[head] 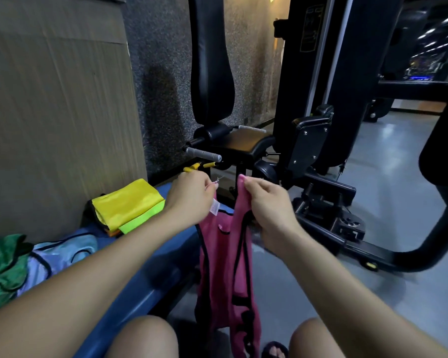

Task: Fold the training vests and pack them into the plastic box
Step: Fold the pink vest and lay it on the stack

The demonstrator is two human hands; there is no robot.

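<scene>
A pink training vest [223,267] with black trim hangs down between my knees. My left hand [192,197] pinches one shoulder strap near its white label. My right hand [267,205] grips the other strap. A folded yellow vest [127,202] lies on top of a small stack on the blue bench [150,275], left of my left hand. A light blue vest [60,254] and a green vest [3,259] lie crumpled at the bench's left end. No plastic box is in view.
A large cardboard sheet [57,112] leans against the wall at left. A black gym machine [308,151] with a seat and handles stands directly ahead. Grey floor [388,197] opens to the right. My foot in a sandal [274,351] rests on the floor below.
</scene>
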